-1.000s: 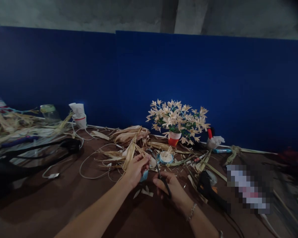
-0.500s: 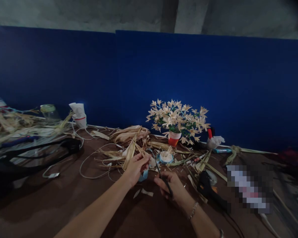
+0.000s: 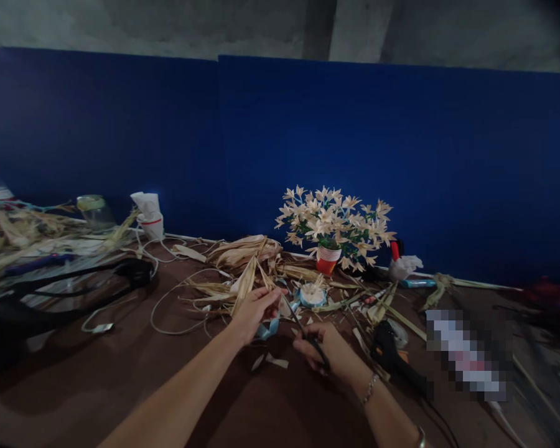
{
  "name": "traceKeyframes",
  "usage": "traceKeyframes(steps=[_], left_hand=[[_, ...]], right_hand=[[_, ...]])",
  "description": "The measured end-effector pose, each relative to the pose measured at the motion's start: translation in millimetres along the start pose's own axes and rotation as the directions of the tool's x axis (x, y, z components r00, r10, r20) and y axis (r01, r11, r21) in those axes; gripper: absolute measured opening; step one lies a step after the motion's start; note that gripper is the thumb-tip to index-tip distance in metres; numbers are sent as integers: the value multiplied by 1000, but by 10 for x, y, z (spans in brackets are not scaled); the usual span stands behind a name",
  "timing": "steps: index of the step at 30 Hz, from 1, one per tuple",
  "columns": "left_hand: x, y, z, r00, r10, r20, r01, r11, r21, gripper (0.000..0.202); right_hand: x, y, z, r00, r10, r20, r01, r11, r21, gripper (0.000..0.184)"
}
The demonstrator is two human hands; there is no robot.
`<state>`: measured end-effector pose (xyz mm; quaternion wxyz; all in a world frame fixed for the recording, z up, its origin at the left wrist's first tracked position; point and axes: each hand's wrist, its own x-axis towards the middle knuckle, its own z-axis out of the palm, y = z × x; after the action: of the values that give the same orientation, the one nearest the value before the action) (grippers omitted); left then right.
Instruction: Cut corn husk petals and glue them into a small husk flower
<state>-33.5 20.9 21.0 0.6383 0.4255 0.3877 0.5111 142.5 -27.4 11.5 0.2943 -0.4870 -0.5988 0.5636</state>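
My right hand (image 3: 321, 347) is closed around dark-handled scissors (image 3: 315, 348), whose blades slant up and left toward my other hand. My left hand (image 3: 259, 311) is pinched on a small pale piece of corn husk (image 3: 284, 308), mostly hidden by the fingers and the blade tips. Light blue ribbon (image 3: 268, 328) curls just under the left fingers. Beyond the hands sits a small round holder (image 3: 312, 295) with a blue rim and pale husk pieces in it. Two husk scraps (image 3: 277, 361) lie on the brown tabletop (image 3: 242, 404) below.
A red-and-white cup (image 3: 327, 260) holds a spray of pale husk flowers (image 3: 326, 214). Dried corn husks (image 3: 245, 254) are heaped behind my left hand. At right lies a black glue gun (image 3: 394, 361); at left, a black strap (image 3: 133, 274), white cables and a tissue-filled cup (image 3: 150, 221).
My right hand and the scissors have shifted slightly right and down, a little away from the left hand. The left hand stays nearly in place, still pinched.
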Motion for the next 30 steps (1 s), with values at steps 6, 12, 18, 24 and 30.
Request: traceKeyframes(steps=[6, 12, 18, 24, 30], left_hand=[[24, 29, -34, 1000, -4, 19, 1, 994, 109, 37], [30, 37, -66, 999, 19, 45, -32, 954, 297, 38], [58, 3, -95, 999, 20, 42, -34, 930, 366, 37], [76, 0, -113, 999, 51, -10, -49, 990, 134, 32], [82, -25, -104, 999, 50, -17, -48, 994, 96, 34]], right_hand=[[-45, -100, -43, 999, 32, 36, -28, 996, -90, 35], [-54, -86, -111, 997, 35, 75, -24, 989, -145, 28], [-22, -17, -134, 995, 44, 95, -25, 982, -188, 26], [17, 67, -117, 992, 23, 125, -15, 998, -66, 34], [9, 76, -97, 993, 21, 112, -11, 996, -83, 31]])
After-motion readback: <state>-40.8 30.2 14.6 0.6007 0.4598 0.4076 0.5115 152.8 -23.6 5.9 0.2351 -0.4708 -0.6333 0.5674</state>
